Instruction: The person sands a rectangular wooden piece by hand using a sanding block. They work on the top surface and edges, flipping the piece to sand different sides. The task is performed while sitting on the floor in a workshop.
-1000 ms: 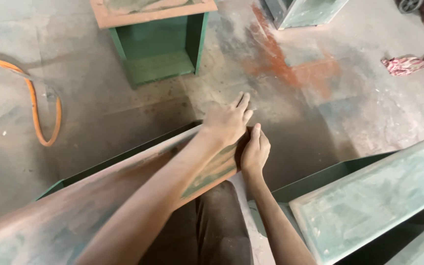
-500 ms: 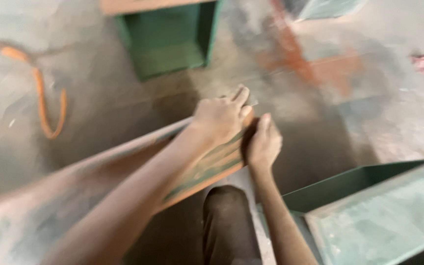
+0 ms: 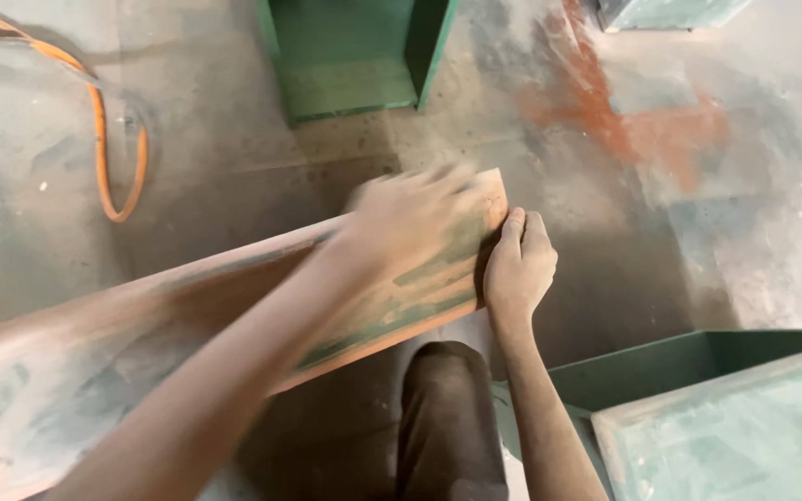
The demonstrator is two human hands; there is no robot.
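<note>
One long flat wooden board, rust-orange with worn green patches (image 3: 234,325), lies slanted across my knee (image 3: 447,408) above the dusty concrete floor (image 3: 215,167). My right hand (image 3: 519,269) clamps its far end, fingers curled over the edge. My left hand (image 3: 410,218) lies blurred on top; I cannot tell its fingers. Around: three green cabinets, one orange hose (image 3: 104,139)

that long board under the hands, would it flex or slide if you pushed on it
The board looks stiff: it runs straight across the lap with no sag. The right hand clasps its end, so it probably slides otherwise. Its dusty, worn paint likely feels dry rather than slick under the left hand.
</note>
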